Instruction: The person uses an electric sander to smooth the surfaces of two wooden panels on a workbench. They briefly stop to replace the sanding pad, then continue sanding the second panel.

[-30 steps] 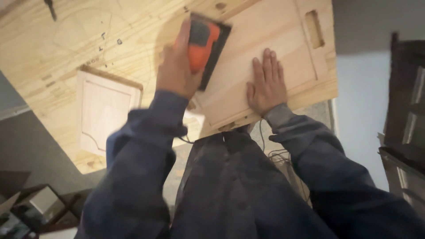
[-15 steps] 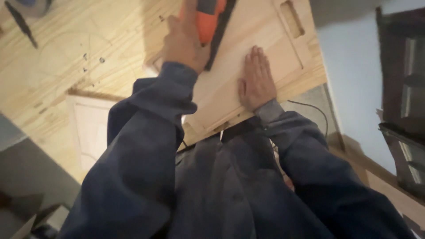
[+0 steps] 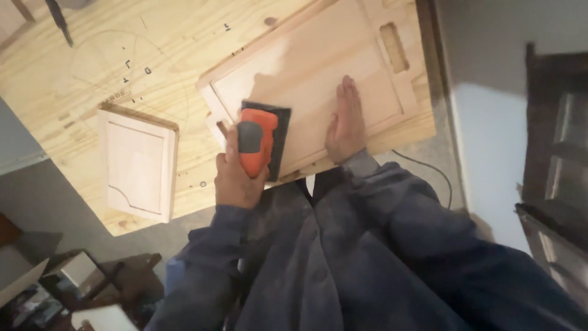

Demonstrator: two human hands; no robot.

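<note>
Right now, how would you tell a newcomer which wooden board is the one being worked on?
Start at the plywood tabletop. Two pale boards lie on it; take the larger board, under the right hand and the orange sander gripped by the left hand. Unlike the smaller board, it has a slot handle.

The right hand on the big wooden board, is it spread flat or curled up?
Flat: the right hand lies palm down, fingers straight and together, on the large wooden board.

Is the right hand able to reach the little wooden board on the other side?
Probably not easily: the right hand lies flat on the big board, and the left hand with the orange sander sits between it and the small board.
</note>
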